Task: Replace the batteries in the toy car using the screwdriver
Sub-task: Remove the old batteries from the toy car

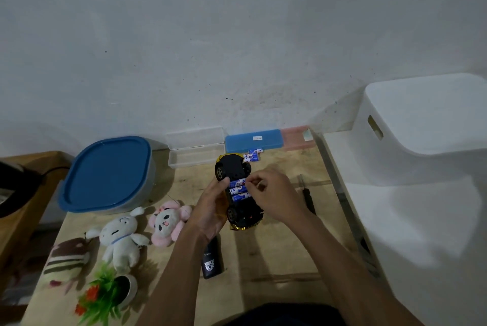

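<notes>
So the toy car (238, 191) is flipped belly-up over the middle of the wooden table (276, 259), gripped along its left side by the left hand (210, 209). Compartment's open, three blue batteries (239, 190) sitting in it. The right hand (274, 195) is pinching at the far one's end; can't tell if it's going in or coming out. Spare batteries (253, 154) lie just beyond the car, screwdriver (308, 195) on the right. I'd say next is seating the cells, then cover and screw, though I can't spot the cover.
</notes>
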A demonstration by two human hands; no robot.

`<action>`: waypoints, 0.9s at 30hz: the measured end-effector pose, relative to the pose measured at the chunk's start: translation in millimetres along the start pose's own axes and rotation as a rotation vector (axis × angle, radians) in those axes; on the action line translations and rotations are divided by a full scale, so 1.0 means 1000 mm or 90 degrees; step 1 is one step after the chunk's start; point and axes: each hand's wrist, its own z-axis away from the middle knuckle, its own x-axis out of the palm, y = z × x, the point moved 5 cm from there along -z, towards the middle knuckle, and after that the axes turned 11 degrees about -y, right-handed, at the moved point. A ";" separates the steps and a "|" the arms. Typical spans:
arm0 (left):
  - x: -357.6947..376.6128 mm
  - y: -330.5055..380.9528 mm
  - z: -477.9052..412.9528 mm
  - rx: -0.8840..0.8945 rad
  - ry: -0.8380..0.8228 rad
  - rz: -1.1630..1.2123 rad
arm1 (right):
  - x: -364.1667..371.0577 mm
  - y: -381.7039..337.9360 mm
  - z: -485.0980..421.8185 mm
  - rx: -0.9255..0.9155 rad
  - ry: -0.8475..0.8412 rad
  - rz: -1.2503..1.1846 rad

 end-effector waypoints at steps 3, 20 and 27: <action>0.001 0.002 -0.002 0.027 -0.018 -0.008 | 0.001 0.001 -0.001 0.010 0.040 -0.005; 0.008 0.004 -0.009 0.085 -0.079 -0.047 | 0.009 0.009 -0.003 0.167 0.019 -0.182; 0.004 0.008 -0.013 0.085 -0.084 -0.047 | 0.009 0.009 -0.003 0.137 0.006 -0.293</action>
